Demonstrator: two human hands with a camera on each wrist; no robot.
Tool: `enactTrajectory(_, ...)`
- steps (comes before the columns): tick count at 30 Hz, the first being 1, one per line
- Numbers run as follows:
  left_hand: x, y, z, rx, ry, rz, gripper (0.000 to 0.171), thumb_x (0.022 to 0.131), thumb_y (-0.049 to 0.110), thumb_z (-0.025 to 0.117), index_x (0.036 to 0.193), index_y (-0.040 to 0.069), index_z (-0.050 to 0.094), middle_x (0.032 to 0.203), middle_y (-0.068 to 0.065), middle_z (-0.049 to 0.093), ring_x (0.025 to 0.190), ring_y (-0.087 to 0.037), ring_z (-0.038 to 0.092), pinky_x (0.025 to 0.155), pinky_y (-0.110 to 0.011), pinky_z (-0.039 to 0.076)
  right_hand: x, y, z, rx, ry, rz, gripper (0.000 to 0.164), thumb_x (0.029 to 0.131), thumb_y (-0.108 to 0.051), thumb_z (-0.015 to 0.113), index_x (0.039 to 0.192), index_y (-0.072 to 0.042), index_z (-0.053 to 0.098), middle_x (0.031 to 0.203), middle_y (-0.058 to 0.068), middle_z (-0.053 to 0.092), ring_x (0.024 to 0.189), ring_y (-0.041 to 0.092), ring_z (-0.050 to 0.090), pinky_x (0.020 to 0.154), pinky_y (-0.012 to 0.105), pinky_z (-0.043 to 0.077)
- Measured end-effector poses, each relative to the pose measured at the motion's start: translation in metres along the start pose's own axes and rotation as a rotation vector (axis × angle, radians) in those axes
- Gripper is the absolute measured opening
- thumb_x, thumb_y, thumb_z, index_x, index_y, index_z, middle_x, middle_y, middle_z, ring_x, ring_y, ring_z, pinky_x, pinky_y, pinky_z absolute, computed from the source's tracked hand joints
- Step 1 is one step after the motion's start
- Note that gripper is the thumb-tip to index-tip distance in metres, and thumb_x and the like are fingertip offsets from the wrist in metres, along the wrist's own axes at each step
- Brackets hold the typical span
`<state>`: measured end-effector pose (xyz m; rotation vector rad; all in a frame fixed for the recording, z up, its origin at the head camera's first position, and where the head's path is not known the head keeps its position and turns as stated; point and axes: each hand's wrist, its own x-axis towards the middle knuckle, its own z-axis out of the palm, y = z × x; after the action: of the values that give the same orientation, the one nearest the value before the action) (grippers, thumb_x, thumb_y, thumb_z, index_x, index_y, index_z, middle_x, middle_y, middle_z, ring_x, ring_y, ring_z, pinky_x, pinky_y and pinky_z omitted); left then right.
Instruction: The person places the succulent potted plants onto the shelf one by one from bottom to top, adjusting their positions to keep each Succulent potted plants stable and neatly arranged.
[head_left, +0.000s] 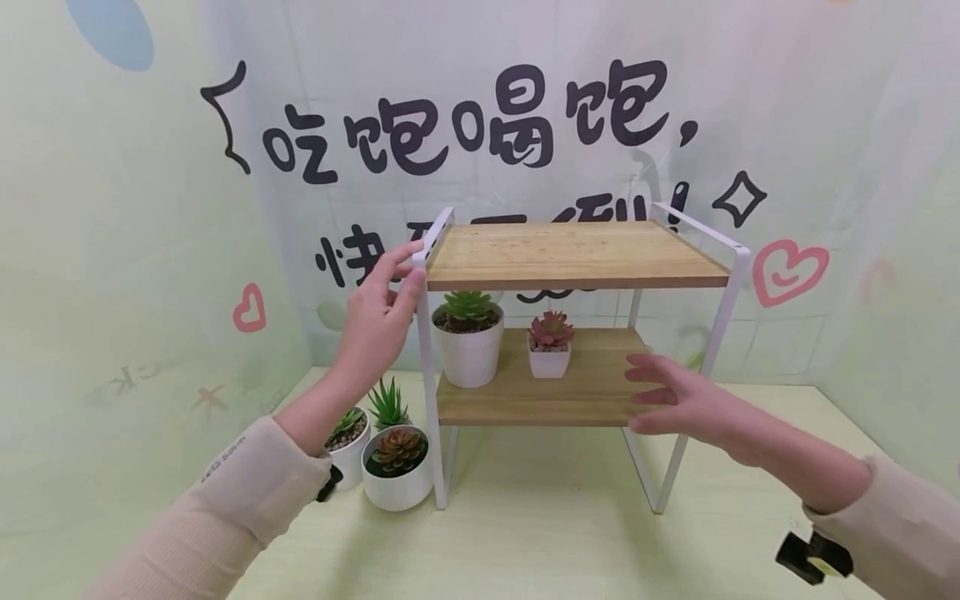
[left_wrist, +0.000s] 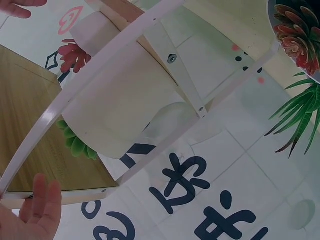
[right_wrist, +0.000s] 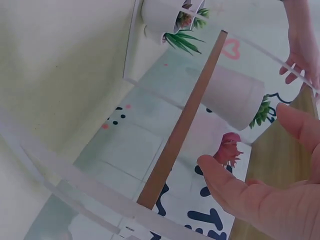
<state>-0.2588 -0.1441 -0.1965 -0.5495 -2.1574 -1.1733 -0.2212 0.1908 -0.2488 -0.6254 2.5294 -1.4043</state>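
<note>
A two-tier rack (head_left: 577, 250) with wooden boards and white metal sides stands on the table. My left hand (head_left: 382, 304) holds its upper left corner, fingers and thumb about the metal side; in the left wrist view, the fingers (left_wrist: 47, 200) lie by the top board's edge. My right hand (head_left: 693, 404) reaches toward the right end of the lower board (head_left: 592, 400), fingers spread and holding nothing. On that board stand a green succulent in a large white pot (head_left: 468, 350) and a red succulent in a small white pot (head_left: 550, 358). The right wrist view shows the right thumb and fingers apart.
Left of the rack, close to its leg, several potted plants stand on the table (head_left: 525, 550): a reddish succulent in a round white bowl (head_left: 397, 479), a spiky green plant (head_left: 388, 404) and another white pot (head_left: 351, 454). A printed curtain (head_left: 480, 50) hangs behind.
</note>
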Motion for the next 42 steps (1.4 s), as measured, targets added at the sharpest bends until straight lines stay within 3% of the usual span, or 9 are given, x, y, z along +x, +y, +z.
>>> enactTrajectory(4,0.001,0.002,0.002,-0.001,-0.014,-0.006,0.039,0.097,0.032,0.043,0.133,0.017,0.044,0.11,-0.015,0.059,0.07,-0.025,0.058,0.065,-0.032,0.047,-0.013,0.004,0.002,0.005,0.053,-0.081,0.075,0.084,-0.015,0.065,0.142,-0.001,0.019,0.143,0.024,0.025,0.123,0.043,0.038,0.091,0.044,0.045)
enactTrajectory(6,0.001,0.003,0.003,-0.001,-0.022,-0.01,0.039,0.097,0.032,0.043,0.134,0.017,0.044,0.11,-0.014,0.058,0.071,-0.024,0.059,0.066,-0.032,0.047,-0.021,0.005,-0.001,-0.003,0.106,-0.147,0.071,0.085,-0.01,0.063,0.142,-0.003,0.021,0.143,0.023,0.027,0.121,0.031,0.044,0.088,0.035,0.048)
enactTrajectory(11,0.002,0.003,0.004,-0.013,-0.009,0.01,0.039,0.097,0.03,0.044,0.133,0.017,0.045,0.11,-0.015,0.059,0.069,-0.025,0.057,0.065,-0.032,0.046,-0.04,-0.015,-0.019,-0.147,0.311,-0.402,0.069,0.082,0.008,0.06,0.141,-0.006,0.026,0.137,0.007,0.039,0.109,-0.001,0.051,0.083,0.013,0.046)
enactTrajectory(15,0.002,0.002,0.002,-0.013,0.014,0.023,0.038,0.097,0.028,0.045,0.132,0.016,0.046,0.111,-0.016,0.059,0.066,-0.024,0.055,0.064,-0.032,0.045,-0.046,-0.036,-0.043,-0.295,0.499,-0.555,0.072,0.075,0.019,0.06,0.137,-0.006,0.032,0.131,-0.001,0.044,0.111,0.0,0.049,0.086,0.007,0.04)
enactTrajectory(17,0.002,0.002,0.001,-0.011,0.017,0.023,0.038,0.097,0.029,0.045,0.132,0.016,0.046,0.112,-0.016,0.059,0.067,-0.024,0.055,0.064,-0.032,0.045,-0.044,-0.04,-0.056,-0.331,0.572,-0.556,0.074,0.074,0.018,0.062,0.137,-0.009,0.035,0.13,-0.003,0.044,0.109,-0.001,0.048,0.086,0.003,0.038)
enactTrajectory(20,0.001,0.002,0.0,-0.007,0.014,0.017,0.038,0.097,0.029,0.044,0.133,0.016,0.045,0.113,-0.016,0.059,0.068,-0.024,0.056,0.064,-0.032,0.045,-0.034,-0.039,-0.073,-0.332,0.606,-0.492,0.072,0.076,0.011,0.065,0.137,-0.016,0.036,0.123,-0.009,0.046,0.102,-0.005,0.048,0.079,0.002,0.039)
enactTrajectory(26,0.001,0.0,-0.001,0.005,0.003,0.006,0.039,0.097,0.03,0.043,0.133,0.016,0.045,0.113,-0.016,0.059,0.07,-0.025,0.058,0.064,-0.032,0.046,-0.009,-0.023,-0.095,-0.249,0.522,-0.276,0.056,0.087,-0.004,0.06,0.134,-0.022,0.036,0.117,-0.012,0.044,0.094,-0.008,0.05,0.072,0.004,0.043)
enactTrajectory(28,0.001,0.0,-0.001,0.007,-0.005,0.001,0.039,0.097,0.031,0.043,0.133,0.016,0.044,0.112,-0.016,0.059,0.072,-0.025,0.059,0.065,-0.032,0.046,-0.003,-0.016,-0.1,-0.224,0.507,-0.244,0.05,0.089,-0.006,0.057,0.132,-0.022,0.038,0.112,-0.013,0.047,0.093,-0.007,0.051,0.072,0.005,0.043)
enactTrajectory(42,0.001,-0.001,0.0,0.008,-0.004,0.006,0.039,0.097,0.03,0.043,0.133,0.016,0.044,0.112,-0.016,0.059,0.07,-0.025,0.057,0.065,-0.032,0.046,0.006,0.0,-0.109,0.071,0.371,-0.309,0.052,0.09,0.001,0.051,0.134,-0.024,0.039,0.112,-0.014,0.055,0.091,0.002,0.059,0.069,0.017,0.05)
